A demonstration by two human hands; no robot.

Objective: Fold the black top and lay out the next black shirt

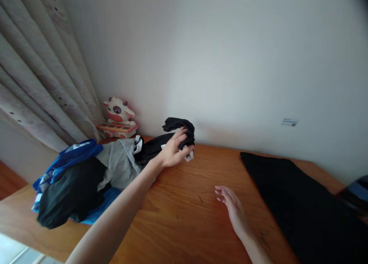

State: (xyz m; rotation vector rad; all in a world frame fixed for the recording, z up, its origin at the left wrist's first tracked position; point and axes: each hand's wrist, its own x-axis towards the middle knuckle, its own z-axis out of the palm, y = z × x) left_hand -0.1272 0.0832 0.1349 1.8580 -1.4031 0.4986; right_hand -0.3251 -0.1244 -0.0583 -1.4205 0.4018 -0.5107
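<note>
My left hand (174, 149) reaches to the back of the wooden table with its fingers closed on a black garment (186, 126). Part of that cloth is lifted and folded over near the wall, with a small white patch hanging below my fingers. The rest of the black cloth trails left toward a heap of clothes. My right hand (230, 204) hovers over the table to the right, holding nothing, its fingers slightly curled and apart. A grey garment (122, 160), a dark green garment (73, 191) and a blue garment (76, 150) lie crumpled in the heap.
A cow-shaped toy keyboard (117, 120) stands in the back left corner beside a curtain (43, 68). A flat black cloth (304, 206) covers the right of the wooden table (184, 218). A label (289, 122) sticks to the wall. Something dark and blurred (355, 197) is at the right edge.
</note>
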